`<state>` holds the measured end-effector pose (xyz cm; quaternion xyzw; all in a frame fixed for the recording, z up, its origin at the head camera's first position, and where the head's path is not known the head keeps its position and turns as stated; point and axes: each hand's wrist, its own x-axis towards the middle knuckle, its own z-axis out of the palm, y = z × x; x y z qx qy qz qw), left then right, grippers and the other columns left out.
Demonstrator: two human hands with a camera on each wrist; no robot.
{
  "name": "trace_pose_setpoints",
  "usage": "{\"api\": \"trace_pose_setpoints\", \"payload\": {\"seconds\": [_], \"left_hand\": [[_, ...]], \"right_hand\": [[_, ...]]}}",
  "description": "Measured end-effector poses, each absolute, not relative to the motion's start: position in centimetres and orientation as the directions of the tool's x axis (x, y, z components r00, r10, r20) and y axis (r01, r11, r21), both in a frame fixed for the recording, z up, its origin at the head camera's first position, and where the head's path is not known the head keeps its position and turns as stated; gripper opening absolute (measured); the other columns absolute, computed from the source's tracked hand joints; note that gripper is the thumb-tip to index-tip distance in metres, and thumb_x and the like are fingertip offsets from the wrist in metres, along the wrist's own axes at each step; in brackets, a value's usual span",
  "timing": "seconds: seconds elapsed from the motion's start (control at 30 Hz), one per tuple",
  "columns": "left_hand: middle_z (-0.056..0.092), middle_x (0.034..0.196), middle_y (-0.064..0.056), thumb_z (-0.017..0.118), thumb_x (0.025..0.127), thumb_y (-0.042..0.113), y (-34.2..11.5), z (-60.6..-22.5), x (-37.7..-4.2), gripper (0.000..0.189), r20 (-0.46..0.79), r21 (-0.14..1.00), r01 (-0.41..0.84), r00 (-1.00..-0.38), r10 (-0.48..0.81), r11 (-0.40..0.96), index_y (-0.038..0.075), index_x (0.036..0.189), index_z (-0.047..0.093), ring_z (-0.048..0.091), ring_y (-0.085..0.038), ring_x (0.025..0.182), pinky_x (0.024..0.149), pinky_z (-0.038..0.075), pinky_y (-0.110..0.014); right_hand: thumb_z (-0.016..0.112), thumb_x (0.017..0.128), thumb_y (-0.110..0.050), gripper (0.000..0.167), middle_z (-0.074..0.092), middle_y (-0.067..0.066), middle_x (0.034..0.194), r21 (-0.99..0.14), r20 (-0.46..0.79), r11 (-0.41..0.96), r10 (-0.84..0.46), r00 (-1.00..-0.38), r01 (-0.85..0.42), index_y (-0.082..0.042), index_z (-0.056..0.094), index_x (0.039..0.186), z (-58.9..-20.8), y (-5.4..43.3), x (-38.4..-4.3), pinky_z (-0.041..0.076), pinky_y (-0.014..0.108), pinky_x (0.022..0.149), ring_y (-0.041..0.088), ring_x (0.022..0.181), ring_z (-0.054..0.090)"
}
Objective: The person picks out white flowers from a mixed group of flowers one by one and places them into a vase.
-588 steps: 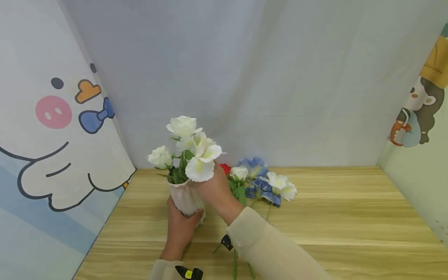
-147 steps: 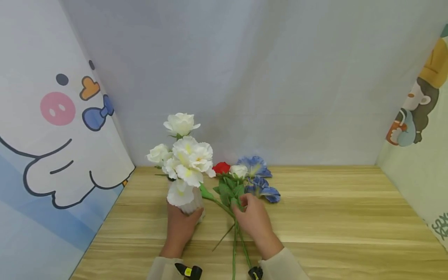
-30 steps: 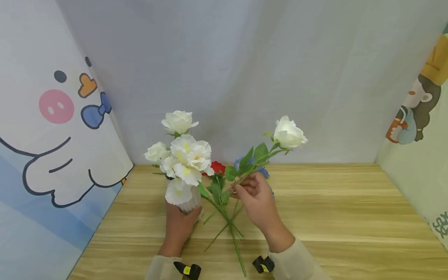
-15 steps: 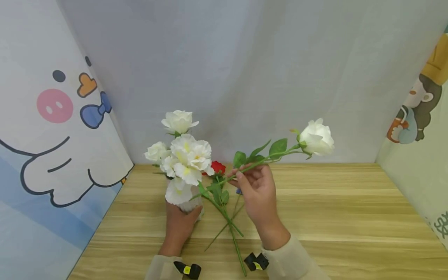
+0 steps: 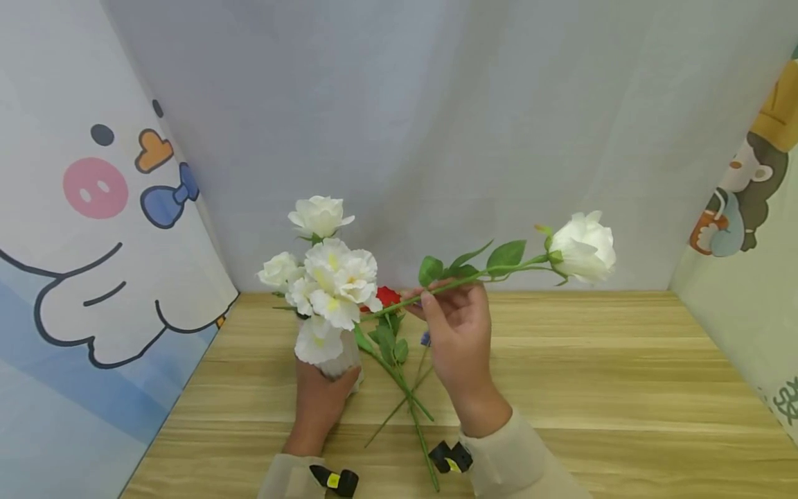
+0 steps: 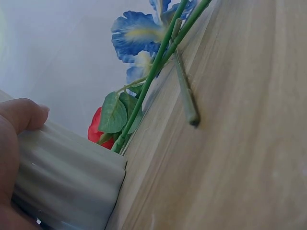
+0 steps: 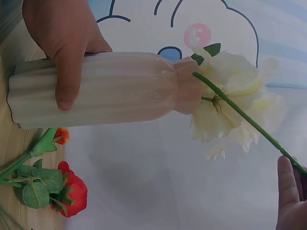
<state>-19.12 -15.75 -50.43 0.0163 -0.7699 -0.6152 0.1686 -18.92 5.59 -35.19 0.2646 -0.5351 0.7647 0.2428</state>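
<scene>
My left hand (image 5: 321, 402) grips a pale ribbed vase (image 5: 343, 357) around its lower body, and the vase stands upright on the table. White roses (image 5: 319, 216) and ruffled white irises (image 5: 337, 284) rise from its mouth. My right hand (image 5: 464, 353) pinches the green stem of another white rose (image 5: 582, 248) between thumb and fingers. That rose leans far over, its bloom out to the right. In the right wrist view the cut end of its stem (image 7: 240, 112) overlaps the vase rim, beside the white petals.
A red rose (image 5: 388, 298) lies behind the vase with crossed green stems (image 5: 411, 398) reaching forward over the wooden table (image 5: 623, 388). Blue irises (image 6: 136, 31) lie beyond it. An orange-red bud (image 7: 61, 135) shows by the vase base. A grey cloth (image 5: 561, 138) hangs behind.
Earlier white irises joined the vase, and my right hand lifted the white rose off the table. Within the last second its bloom swung right and its stem end moved up to the vase mouth.
</scene>
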Motion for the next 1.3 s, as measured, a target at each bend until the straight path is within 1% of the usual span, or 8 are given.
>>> {"api": "trace_pose_setpoints", "payload": {"seconds": [0.13, 0.27, 0.57, 0.67, 0.87, 1.03, 1.13, 1.3], "left_hand": [[0.038, 0.143, -0.017, 0.085, 0.084, 0.007, -15.8, -50.5, -19.2, 0.093, 0.250, 0.951, 0.193, -0.940, -0.233, 0.242, 0.008, 0.155, 0.024, 0.043, -0.031, 0.127, 0.107, 0.032, -0.049], [0.039, 0.143, -0.017, 0.084, 0.084, 0.008, -15.8, -50.5, -19.2, 0.093, 0.243, 0.953, 0.188, -0.942, -0.233, 0.237, 0.008, 0.155, 0.024, 0.042, -0.031, 0.127, 0.107, 0.032, -0.049], [0.039, 0.143, -0.014, 0.085, 0.086, 0.012, -16.0, -50.6, -19.1, 0.090, 0.245, 0.954, 0.195, -0.944, -0.220, 0.227, 0.015, 0.153, 0.024, 0.044, -0.030, 0.126, 0.106, 0.033, -0.048], [0.039, 0.141, -0.014, 0.085, 0.086, 0.013, -16.0, -50.6, -19.1, 0.090, 0.248, 0.950, 0.193, -0.944, -0.219, 0.244, 0.015, 0.152, 0.025, 0.044, -0.030, 0.125, 0.105, 0.033, -0.048], [0.038, 0.142, -0.015, 0.084, 0.086, 0.011, -15.9, -50.5, -19.1, 0.092, 0.242, 0.951, 0.185, -0.944, -0.224, 0.248, 0.013, 0.154, 0.023, 0.043, -0.032, 0.126, 0.106, 0.032, -0.050], [0.040, 0.141, -0.014, 0.084, 0.085, 0.008, -15.8, -50.5, -19.2, 0.088, 0.242, 0.954, 0.188, -0.943, -0.229, 0.235, 0.013, 0.152, 0.027, 0.044, -0.030, 0.126, 0.106, 0.033, -0.049], [0.039, 0.141, -0.014, 0.084, 0.086, 0.010, -15.8, -50.4, -19.1, 0.086, 0.231, 0.956, 0.178, -0.945, -0.229, 0.232, 0.013, 0.151, 0.028, 0.044, -0.031, 0.126, 0.106, 0.033, -0.050], [0.039, 0.142, -0.014, 0.083, 0.086, 0.010, -15.8, -50.3, -19.1, 0.086, 0.221, 0.958, 0.168, -0.949, -0.226, 0.230, 0.014, 0.152, 0.027, 0.045, -0.031, 0.126, 0.106, 0.034, -0.050]], "right_hand": [[0.054, 0.102, 0.007, 0.022, 0.059, 0.027, 0.109, -0.680, 0.673, -0.310, 0.097, -0.733, -0.665, 0.014, 0.041, 0.119, -34.8, 5.3, -18.9, 0.056, 0.053, 0.087, 0.031, 0.101, 0.069], [0.053, 0.102, 0.008, 0.023, 0.059, 0.027, 0.111, -0.673, 0.676, -0.326, 0.096, -0.731, -0.664, 0.015, 0.040, 0.119, -34.3, 4.9, -18.9, 0.057, 0.048, 0.089, 0.030, 0.101, 0.069], [0.054, 0.101, 0.010, 0.021, 0.060, 0.021, 0.113, -0.655, 0.699, -0.336, 0.073, -0.712, -0.677, 0.014, 0.040, 0.117, -33.9, 4.1, -19.0, 0.056, 0.049, 0.089, 0.033, 0.102, 0.068], [0.053, 0.101, 0.012, 0.020, 0.061, 0.015, 0.112, -0.651, 0.706, -0.333, 0.066, -0.705, -0.682, 0.014, 0.040, 0.116, -33.9, 3.8, -19.0, 0.057, 0.049, 0.089, 0.034, 0.103, 0.068], [0.054, 0.100, 0.013, 0.021, 0.059, 0.013, 0.112, -0.648, 0.725, -0.294, 0.045, -0.687, -0.703, 0.014, 0.041, 0.116, -33.9, 3.4, -19.0, 0.056, 0.047, 0.090, 0.035, 0.102, 0.068], [0.056, 0.099, 0.014, 0.022, 0.058, 0.016, 0.112, -0.652, 0.738, -0.234, 0.025, -0.675, -0.721, 0.013, 0.044, 0.118, -33.7, 2.9, -19.2, 0.057, 0.041, 0.088, 0.030, 0.103, 0.066], [0.056, 0.099, 0.013, 0.022, 0.056, 0.021, 0.113, -0.655, 0.740, -0.210, 0.016, -0.673, -0.726, 0.012, 0.045, 0.118, -33.6, 2.6, -19.3, 0.057, 0.042, 0.088, 0.028, 0.104, 0.066], [0.057, 0.100, 0.010, 0.019, 0.057, 0.023, 0.114, -0.665, 0.741, -0.137, -0.002, -0.671, -0.734, 0.009, 0.049, 0.118, -33.2, 2.3, -19.5, 0.057, 0.041, 0.087, 0.032, 0.104, 0.066]]}}
